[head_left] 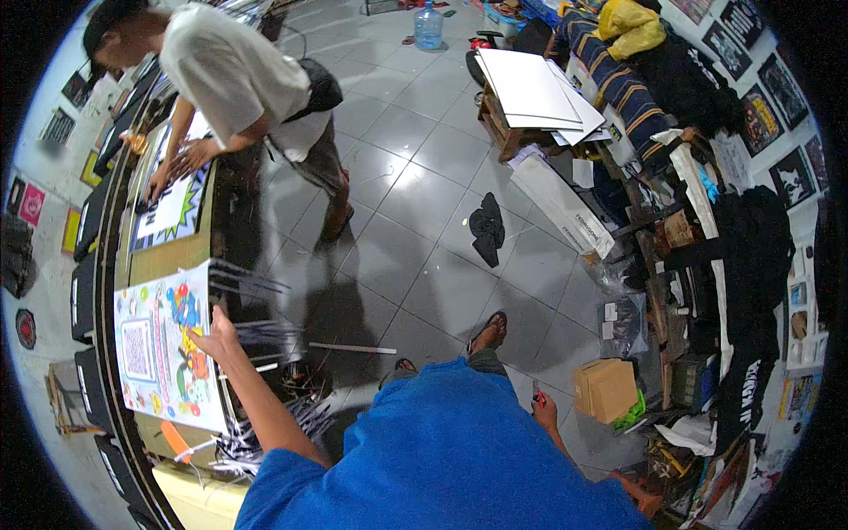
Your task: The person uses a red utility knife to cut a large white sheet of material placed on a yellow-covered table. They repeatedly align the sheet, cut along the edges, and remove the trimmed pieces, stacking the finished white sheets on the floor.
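Observation:
A colourful printed board (168,349) with cartoon figures, balloons and a square code lies on the long workbench at my left. My left hand (216,337) grips its right edge, the thumb over the printed face and the other fingers partly hidden. Low at my right side, away from the bench, my right hand (545,412) is closed around a small red cutter knife (538,399), its thin tip pointing forward. Thin white trimmed strips (252,331) stick out beside the board.
A co-worker (238,79) leans over another printed sheet (177,208) farther along the bench. White boards (530,88) lie on a low wooden stand. A black cloth (487,230) lies on the tiled floor, and a cardboard box (606,389) stands at my right.

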Tool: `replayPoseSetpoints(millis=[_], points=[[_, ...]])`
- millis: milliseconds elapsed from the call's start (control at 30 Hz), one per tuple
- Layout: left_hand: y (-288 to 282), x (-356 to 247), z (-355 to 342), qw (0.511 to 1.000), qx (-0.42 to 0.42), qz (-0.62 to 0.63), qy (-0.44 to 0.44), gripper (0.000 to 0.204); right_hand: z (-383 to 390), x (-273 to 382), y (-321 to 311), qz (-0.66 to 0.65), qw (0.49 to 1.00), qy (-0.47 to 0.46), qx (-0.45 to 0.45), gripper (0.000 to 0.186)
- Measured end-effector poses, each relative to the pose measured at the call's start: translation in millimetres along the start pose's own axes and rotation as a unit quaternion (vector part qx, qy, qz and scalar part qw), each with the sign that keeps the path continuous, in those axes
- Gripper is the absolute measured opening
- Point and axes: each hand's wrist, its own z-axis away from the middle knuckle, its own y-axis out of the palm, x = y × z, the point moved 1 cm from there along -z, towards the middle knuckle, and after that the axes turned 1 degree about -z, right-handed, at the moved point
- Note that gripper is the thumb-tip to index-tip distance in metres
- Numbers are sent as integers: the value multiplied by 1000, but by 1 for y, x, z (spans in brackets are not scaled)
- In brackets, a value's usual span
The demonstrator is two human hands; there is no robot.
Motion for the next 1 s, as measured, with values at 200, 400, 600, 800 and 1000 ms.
replayPoseSetpoints(millis=[200,400,600,800,1000], points=[[59,131,113,978,119,-154,-81,34,-80,25,-17,6,999,26,20,31],[71,339,228,874,155,-302,-349,36,-217,59,-70,-257,962,91,-32,8],[145,537,299,736,236,-404,-488,49,-296,113,-131,-384,909,134,-85,4],[209,722,263,679,291,-470,-483,39,-298,107,-144,-345,915,184,-97,6],[333,902,227,638,333,-558,-414,42,-310,166,-113,-290,914,275,-67,6]])
